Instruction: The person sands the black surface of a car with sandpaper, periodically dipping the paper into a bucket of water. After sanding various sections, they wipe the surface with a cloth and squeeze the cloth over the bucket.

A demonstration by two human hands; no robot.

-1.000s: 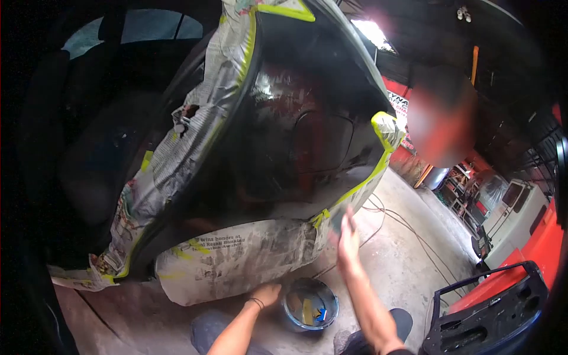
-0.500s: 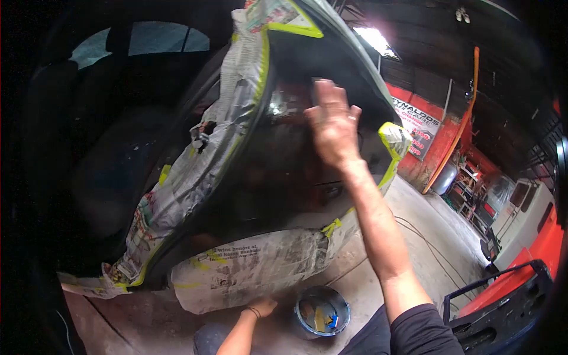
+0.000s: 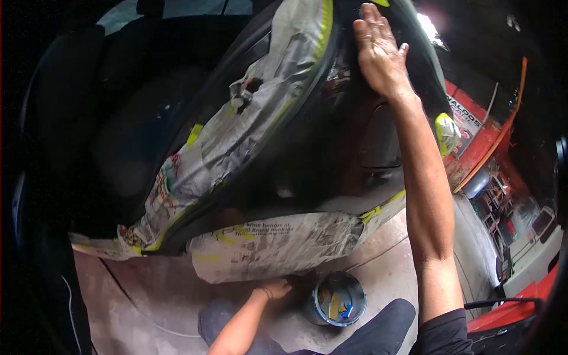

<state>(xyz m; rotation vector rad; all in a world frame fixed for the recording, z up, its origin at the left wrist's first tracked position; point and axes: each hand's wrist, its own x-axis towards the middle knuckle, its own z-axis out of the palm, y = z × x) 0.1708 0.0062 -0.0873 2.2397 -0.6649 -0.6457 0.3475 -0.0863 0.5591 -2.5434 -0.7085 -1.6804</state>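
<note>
My right hand [image 3: 381, 56] lies flat on the upper part of the dark car panel [image 3: 313, 148], its fingers stretched out and the thumb apart. Whether anything thin is under the palm is hidden. Low in the view, my left hand [image 3: 277, 289] has its fingers curled, close to the bottom edge of the newspaper-covered wheel area [image 3: 278, 248] and left of a dark bucket [image 3: 318, 307]. What the left fingers hold, if anything, cannot be made out. Yellow and blue items [image 3: 335, 309] sit in the bucket.
Masking paper [image 3: 236, 133] with yellow-green tape edges the door opening at left. Concrete floor [image 3: 145, 296] lies below. My knee [image 3: 393, 316] is right of the bucket. At the far right are a hanging orange hose [image 3: 513, 118], a sign [image 3: 464, 121] and a red and white vehicle [image 3: 535, 260].
The view has shifted, and the panel and bucket now appear further right. My right hand has slid up the panel towards its top. My left hand remains low beside the bucket.
</note>
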